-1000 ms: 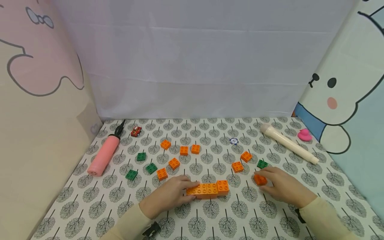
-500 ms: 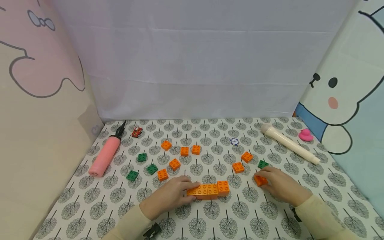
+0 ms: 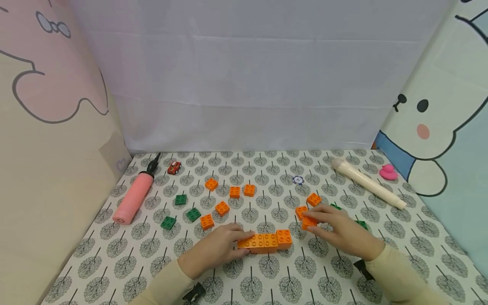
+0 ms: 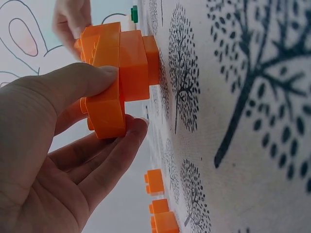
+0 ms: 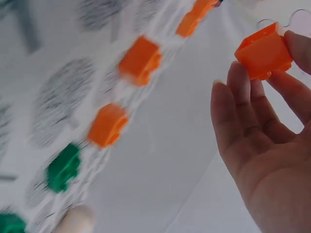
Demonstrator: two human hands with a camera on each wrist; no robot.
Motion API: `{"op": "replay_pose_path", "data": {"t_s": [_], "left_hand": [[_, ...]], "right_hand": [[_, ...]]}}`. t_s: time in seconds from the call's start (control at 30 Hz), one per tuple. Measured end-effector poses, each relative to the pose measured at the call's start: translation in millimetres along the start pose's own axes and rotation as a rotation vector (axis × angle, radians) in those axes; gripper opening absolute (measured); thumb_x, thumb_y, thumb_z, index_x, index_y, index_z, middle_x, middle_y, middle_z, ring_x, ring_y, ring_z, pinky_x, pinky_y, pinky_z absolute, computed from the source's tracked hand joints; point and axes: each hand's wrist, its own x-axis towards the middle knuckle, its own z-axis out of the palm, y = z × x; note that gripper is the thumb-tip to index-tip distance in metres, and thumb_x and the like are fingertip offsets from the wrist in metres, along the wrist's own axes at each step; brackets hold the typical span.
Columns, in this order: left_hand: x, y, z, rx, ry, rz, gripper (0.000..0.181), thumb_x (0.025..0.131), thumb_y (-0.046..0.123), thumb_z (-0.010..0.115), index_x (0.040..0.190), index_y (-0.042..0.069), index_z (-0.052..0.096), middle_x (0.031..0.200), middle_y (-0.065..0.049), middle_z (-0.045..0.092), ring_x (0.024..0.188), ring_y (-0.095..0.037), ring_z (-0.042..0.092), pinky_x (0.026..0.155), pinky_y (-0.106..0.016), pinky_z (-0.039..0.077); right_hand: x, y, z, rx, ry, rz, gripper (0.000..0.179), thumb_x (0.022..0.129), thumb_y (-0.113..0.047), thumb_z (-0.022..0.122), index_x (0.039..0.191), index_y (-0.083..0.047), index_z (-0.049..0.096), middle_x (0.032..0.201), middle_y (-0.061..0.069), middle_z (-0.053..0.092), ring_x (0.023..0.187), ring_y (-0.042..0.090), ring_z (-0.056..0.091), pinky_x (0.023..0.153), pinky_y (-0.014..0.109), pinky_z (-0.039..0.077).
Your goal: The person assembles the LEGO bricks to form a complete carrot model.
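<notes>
My left hand (image 3: 217,250) pinches the left end of a joined row of orange building bricks (image 3: 263,243) between thumb and fingers. In the left wrist view the row (image 4: 109,92) has bricks stacked in two layers, with further orange pieces under its far part. My right hand (image 3: 339,228) holds a single orange brick (image 5: 265,51) by thumb and fingertips. In the right wrist view its hollow underside shows. The head view places that brick to the right of the row, overlapping a loose orange brick (image 3: 300,211) behind it.
Loose orange bricks (image 3: 222,208) and green bricks (image 3: 193,214) lie left of centre. Another orange brick (image 3: 314,199) and a green brick (image 3: 361,224) are near my right hand. Farther out are a pink pump (image 3: 134,197), red toy car (image 3: 174,167), poker chip (image 3: 298,180), toy microphone (image 3: 367,183) and pink duck (image 3: 388,171).
My right hand has picked up the orange brick on the right and carried it leftward toward the row. A green brick it hid now shows. My left hand keeps its grip in place.
</notes>
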Motion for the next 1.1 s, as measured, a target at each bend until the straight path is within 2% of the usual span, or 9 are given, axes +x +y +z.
{"op": "replay_pose_path", "data": {"t_s": [0.17,0.27,0.33,0.57,0.9,1.1], "left_hand": [[0.1,0.4,-0.1,0.001,-0.003,-0.013,0.045,0.09,0.023,0.074,0.132,0.014,0.065,0.108,0.0,0.068,0.079,-0.004,0.057,0.071,-0.014,0.052],[0.2,0.0,0.3,0.011,-0.001,-0.016,0.045,0.09,0.024,0.074,0.132,0.014,0.065,0.108,-0.001,0.068,0.082,-0.005,0.058,0.072,-0.015,0.052],[0.3,-0.5,0.4,0.017,0.003,-0.011,0.044,0.089,0.024,0.074,0.132,0.014,0.066,0.108,-0.001,0.068,0.083,-0.005,0.059,0.073,-0.015,0.052],[0.4,-1.2,0.0,0.025,0.01,0.002,0.043,0.09,0.025,0.074,0.131,0.014,0.067,0.109,0.0,0.069,0.085,-0.003,0.058,0.075,-0.016,0.053],[0.6,-1.1,0.3,0.012,0.015,-0.004,0.044,0.089,0.025,0.075,0.131,0.013,0.066,0.108,-0.001,0.069,0.084,-0.002,0.058,0.073,-0.015,0.053],[0.9,-1.2,0.7,0.0,0.009,-0.01,0.045,0.089,0.024,0.075,0.131,0.013,0.066,0.108,-0.001,0.069,0.083,-0.003,0.058,0.073,-0.015,0.052]], "right_hand": [[19.1,-23.2,10.6,0.038,0.029,-0.126,0.04,0.095,-0.027,0.069,0.133,-0.016,0.065,0.122,-0.008,0.06,0.099,0.007,0.057,0.078,0.028,0.055],[29.8,-33.1,20.9,0.056,0.021,-0.232,0.04,0.095,-0.025,0.07,0.132,-0.013,0.065,0.12,-0.006,0.06,0.095,0.008,0.057,0.076,0.026,0.054],[34.9,-38.5,27.6,0.059,-0.002,-0.27,0.039,0.095,-0.025,0.069,0.132,-0.014,0.065,0.121,-0.005,0.06,0.097,0.008,0.057,0.078,0.026,0.054],[41.6,-47.0,44.7,0.025,-0.074,-0.266,0.04,0.095,-0.034,0.068,0.132,-0.019,0.066,0.12,-0.004,0.06,0.096,0.004,0.054,0.081,0.024,0.054],[40.6,-42.5,56.3,0.065,-0.066,-0.274,0.041,0.092,-0.031,0.072,0.129,-0.015,0.067,0.118,-0.006,0.059,0.099,0.005,0.057,0.086,0.027,0.055],[39.7,-42.6,57.9,0.107,-0.069,-0.248,0.038,0.092,-0.028,0.071,0.127,-0.013,0.068,0.119,-0.005,0.06,0.102,0.008,0.058,0.089,0.03,0.056]]}}
